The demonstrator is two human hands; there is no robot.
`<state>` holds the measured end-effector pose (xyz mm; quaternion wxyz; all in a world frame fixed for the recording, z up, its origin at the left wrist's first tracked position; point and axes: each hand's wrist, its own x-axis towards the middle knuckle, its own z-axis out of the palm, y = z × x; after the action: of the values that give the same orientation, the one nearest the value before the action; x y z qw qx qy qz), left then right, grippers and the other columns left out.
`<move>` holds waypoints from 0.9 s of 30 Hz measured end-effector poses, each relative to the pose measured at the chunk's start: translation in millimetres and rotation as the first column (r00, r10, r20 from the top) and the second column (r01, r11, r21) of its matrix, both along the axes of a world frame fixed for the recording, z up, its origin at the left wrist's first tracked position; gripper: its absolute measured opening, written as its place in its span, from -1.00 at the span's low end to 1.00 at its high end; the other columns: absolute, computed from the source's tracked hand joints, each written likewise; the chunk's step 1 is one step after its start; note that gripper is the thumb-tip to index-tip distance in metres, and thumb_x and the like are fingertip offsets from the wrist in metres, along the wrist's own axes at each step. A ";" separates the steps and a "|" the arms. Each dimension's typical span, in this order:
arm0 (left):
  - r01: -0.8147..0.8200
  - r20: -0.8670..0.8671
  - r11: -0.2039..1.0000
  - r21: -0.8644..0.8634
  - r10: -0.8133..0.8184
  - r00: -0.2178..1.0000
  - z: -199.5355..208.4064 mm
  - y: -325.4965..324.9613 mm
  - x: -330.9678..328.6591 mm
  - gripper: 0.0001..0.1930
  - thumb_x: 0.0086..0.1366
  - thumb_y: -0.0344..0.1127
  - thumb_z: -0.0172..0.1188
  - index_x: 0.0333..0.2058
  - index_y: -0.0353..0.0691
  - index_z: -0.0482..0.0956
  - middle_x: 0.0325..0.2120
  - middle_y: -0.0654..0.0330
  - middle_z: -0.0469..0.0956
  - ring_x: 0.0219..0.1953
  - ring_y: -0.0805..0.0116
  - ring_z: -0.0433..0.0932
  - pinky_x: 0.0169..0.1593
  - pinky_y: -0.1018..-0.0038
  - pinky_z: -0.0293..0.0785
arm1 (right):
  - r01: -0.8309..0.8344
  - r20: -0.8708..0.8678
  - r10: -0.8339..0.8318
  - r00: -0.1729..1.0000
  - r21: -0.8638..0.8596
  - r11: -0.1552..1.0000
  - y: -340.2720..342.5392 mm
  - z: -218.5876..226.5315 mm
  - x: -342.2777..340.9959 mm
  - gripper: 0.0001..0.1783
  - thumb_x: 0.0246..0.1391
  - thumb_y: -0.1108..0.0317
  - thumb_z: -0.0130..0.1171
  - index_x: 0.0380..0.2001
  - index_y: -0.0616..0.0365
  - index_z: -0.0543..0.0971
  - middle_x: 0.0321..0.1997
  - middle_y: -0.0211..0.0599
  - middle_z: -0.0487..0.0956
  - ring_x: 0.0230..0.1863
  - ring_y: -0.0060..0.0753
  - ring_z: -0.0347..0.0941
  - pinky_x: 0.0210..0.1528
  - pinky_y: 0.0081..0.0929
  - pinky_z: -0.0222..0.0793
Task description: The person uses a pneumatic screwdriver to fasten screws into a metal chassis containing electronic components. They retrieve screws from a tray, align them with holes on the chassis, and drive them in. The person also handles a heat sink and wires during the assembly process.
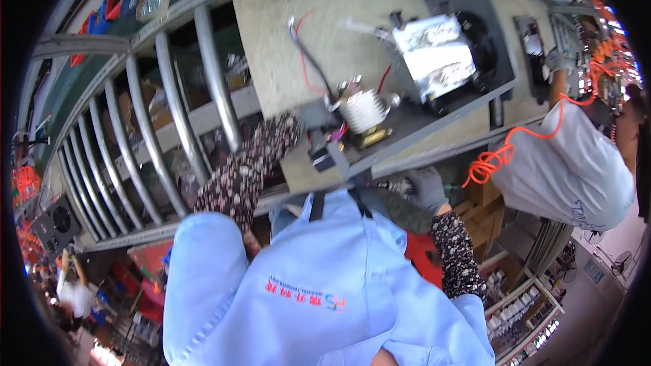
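My left hand (320, 115), in a grey glove, is at the near left part of a dark grey metal chassis (434, 129). It lies beside a white ribbed part (364, 111) with wires around it; its fingers are too blurred to make out. Close to my body, below the chassis edge, my right hand (427, 187), also gloved, is closed round an air screwdriver (395, 187). The screwdriver's bit end points left, and an orange coiled hose (491, 165) is at its other end. A shiny silver box (435, 58) sits on the chassis, next to a round black fan (479, 41).
The chassis rests on a pale board (271, 34) on a conveyor with metal rollers (146, 132) to the left. A black cable with a red wire (308, 57) stands up from the assembly. At right, a co-worker in a pale shirt (566, 166) reaches over the line. Coloured bins (116, 1) stand far left.
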<state>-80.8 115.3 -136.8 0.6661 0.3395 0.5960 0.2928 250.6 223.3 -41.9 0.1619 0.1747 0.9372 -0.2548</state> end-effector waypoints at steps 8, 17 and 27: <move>-0.445 0.116 0.896 0.003 0.442 0.890 12.5 -32.9 -4.4 -0.80 0.00 -0.52 0.04 -0.34 -0.36 0.50 -0.45 0.22 0.51 -0.52 0.49 0.45 -0.37 0.53 0.40 | -0.288 -0.043 0.304 0.952 0.215 0.933 82.9 -40.3 -51.2 -0.60 -0.35 0.26 0.15 -0.27 -0.09 0.45 -0.21 -0.33 0.44 -0.10 -0.31 0.34 -0.03 -0.23 0.13; -0.468 -0.489 0.884 0.009 0.412 0.769 145.4 -2.8 -98.5 -0.82 -0.08 -0.41 0.07 -0.50 -0.38 0.57 -0.64 0.12 0.54 -0.66 0.44 0.48 -0.51 0.57 0.42 | -0.361 0.074 0.363 0.929 -0.030 0.932 116.6 -80.4 -55.2 -0.46 -0.29 0.29 0.09 -0.08 0.04 0.38 -0.12 -0.06 0.42 -0.04 -0.03 0.29 0.01 -0.09 0.12; 0.021 -0.935 0.999 0.043 0.033 0.352 95.6 336.8 -183.5 -0.39 -0.15 -0.11 0.30 -0.08 -0.22 0.39 -0.15 -0.01 0.42 -0.09 0.10 0.40 -0.02 0.35 0.31 | -0.002 -0.185 -0.091 0.979 -0.450 0.893 295.6 -20.9 -86.1 -0.73 -0.07 0.24 0.00 -0.28 0.12 0.43 -0.37 -0.16 0.43 -0.34 -0.28 0.35 -0.25 -0.38 0.25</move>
<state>-264.4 452.1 -41.1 0.1989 0.4592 0.8634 0.0641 164.5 518.8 -62.8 0.0965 0.1275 0.8607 -0.4835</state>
